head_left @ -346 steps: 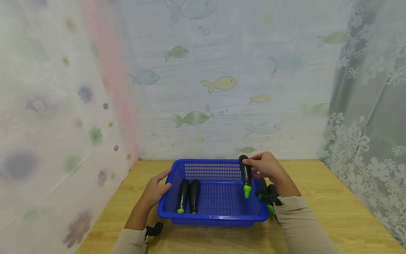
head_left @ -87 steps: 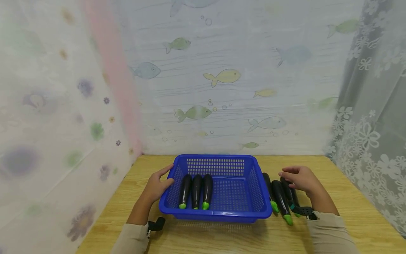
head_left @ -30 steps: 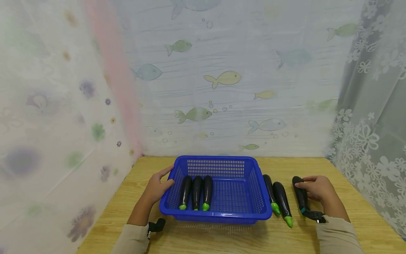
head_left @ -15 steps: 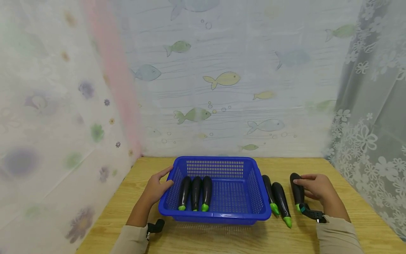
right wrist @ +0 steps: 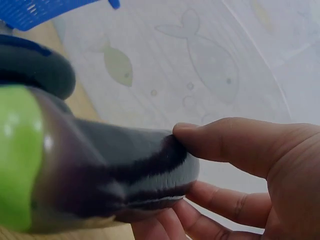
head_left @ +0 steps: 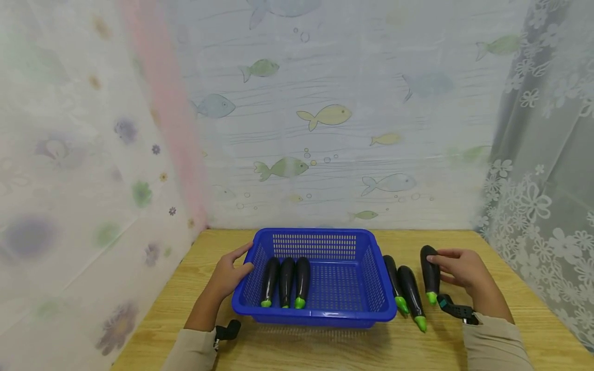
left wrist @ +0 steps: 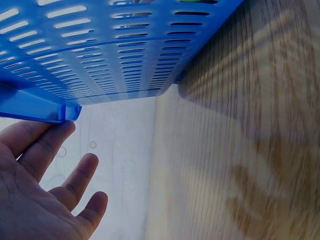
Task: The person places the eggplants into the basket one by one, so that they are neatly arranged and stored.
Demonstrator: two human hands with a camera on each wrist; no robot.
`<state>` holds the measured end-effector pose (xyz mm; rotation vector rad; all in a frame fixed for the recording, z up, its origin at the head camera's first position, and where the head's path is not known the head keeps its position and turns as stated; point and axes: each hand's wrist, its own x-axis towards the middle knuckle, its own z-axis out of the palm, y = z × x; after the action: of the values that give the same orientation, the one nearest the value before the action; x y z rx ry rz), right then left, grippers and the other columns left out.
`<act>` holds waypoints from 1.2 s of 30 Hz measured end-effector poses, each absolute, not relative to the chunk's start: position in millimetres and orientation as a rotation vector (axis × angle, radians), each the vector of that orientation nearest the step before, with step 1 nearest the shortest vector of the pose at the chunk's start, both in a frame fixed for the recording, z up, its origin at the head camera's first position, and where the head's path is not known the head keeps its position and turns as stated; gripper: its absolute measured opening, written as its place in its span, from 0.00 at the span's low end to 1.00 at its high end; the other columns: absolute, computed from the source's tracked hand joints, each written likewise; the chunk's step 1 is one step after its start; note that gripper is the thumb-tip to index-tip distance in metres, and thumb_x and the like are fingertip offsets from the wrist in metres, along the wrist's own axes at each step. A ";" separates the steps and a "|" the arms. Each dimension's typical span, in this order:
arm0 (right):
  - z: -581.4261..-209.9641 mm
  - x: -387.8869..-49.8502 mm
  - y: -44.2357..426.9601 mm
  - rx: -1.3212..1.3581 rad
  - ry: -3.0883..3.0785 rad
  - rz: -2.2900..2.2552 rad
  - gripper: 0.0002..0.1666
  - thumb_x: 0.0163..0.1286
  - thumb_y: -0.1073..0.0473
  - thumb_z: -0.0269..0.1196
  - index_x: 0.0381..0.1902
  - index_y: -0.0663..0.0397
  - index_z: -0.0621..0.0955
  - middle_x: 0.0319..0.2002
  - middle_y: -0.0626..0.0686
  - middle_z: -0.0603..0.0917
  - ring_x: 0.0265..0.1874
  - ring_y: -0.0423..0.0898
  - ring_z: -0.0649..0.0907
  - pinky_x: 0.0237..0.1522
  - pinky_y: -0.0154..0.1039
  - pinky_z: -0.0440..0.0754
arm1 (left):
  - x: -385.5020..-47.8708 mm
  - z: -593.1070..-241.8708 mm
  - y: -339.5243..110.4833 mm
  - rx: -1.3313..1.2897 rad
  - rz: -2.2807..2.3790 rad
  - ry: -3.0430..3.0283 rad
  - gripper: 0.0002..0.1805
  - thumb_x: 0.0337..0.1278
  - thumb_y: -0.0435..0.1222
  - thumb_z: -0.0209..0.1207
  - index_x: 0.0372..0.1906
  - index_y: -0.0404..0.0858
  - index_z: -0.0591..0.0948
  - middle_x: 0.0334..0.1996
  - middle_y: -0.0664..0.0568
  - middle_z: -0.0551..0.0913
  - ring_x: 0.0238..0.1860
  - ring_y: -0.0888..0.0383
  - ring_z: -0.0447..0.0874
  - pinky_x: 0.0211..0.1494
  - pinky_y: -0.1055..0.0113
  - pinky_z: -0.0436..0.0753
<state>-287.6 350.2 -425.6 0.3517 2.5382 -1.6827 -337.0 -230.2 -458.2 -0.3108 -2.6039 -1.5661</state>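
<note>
My right hand point(head_left: 466, 269) pinches a dark eggplant point(head_left: 430, 273) near its rounded end, its green cap towards me. In the right wrist view the thumb lies on one side of the eggplant point(right wrist: 135, 170) and the fingers on the other. My left hand point(head_left: 227, 275) rests on the left rim of a blue plastic basket point(head_left: 315, 314). The left wrist view shows its fingers point(left wrist: 47, 145) nearly straight, two touching the rim from below; the thumb is hidden there. Three eggplants point(head_left: 286, 283) lie side by side in the basket's left part.
Two more eggplants point(head_left: 410, 291) lie on the wooden table point(head_left: 325, 355) between the basket and my right hand. Behind the table hangs a fish-patterned sheet point(head_left: 325, 154). A lace curtain point(head_left: 538, 170) hangs at the right.
A third eggplant has been placed in the basket since the earliest frame. My right hand has since gripped another from the table, and over the last second it has shifted slightly up and left.
</note>
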 end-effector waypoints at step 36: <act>-376.2 -298.0 302.2 0.040 2.525 -1.888 0.47 0.75 0.48 0.65 0.80 0.64 0.59 0.70 0.70 0.68 0.43 0.34 0.87 0.49 0.43 0.89 | -339.3 -459.4 -231.5 -0.320 -1.567 -2.595 0.35 0.62 0.37 0.61 0.76 0.49 0.72 0.74 0.45 0.73 0.61 0.41 0.84 0.56 0.49 0.87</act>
<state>-298.0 302.2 -376.2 0.0402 2.5251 -1.8883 -339.3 -231.5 -459.4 -0.3203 -2.5953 -1.5673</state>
